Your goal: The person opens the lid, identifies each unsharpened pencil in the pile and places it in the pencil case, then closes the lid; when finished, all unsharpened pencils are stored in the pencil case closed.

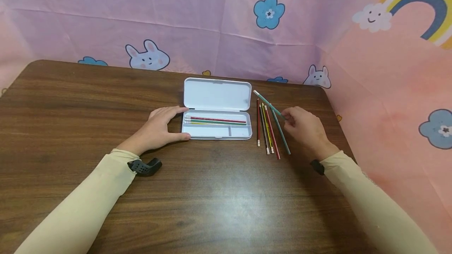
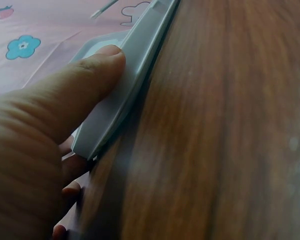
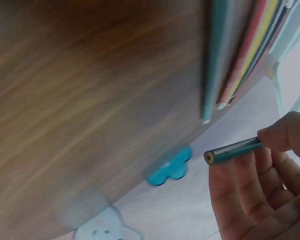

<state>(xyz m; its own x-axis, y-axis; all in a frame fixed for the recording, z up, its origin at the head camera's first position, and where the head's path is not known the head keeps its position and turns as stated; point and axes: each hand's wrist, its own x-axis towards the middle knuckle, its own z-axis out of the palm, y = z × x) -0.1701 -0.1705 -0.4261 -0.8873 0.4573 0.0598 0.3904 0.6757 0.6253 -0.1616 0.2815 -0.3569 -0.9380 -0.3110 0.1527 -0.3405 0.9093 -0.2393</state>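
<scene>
A white pencil case lies unfolded on the table, its lid tipped back. Several pencils lie lengthwise in its rear compartment; the front compartments hold nothing. My left hand grips the case's left end, thumb at the front corner and fingers toward the hinge; in the left wrist view the thumb lies on the rim. My right hand pinches a green pencil near its unsharpened end, above the table, with its white eraser end pointing to the lid.
Right of the case, several loose pencils lie side by side, among them a red pencil, a yellow pencil and a green pencil. The brown wooden table ends at a patterned pink cloth behind and to the right.
</scene>
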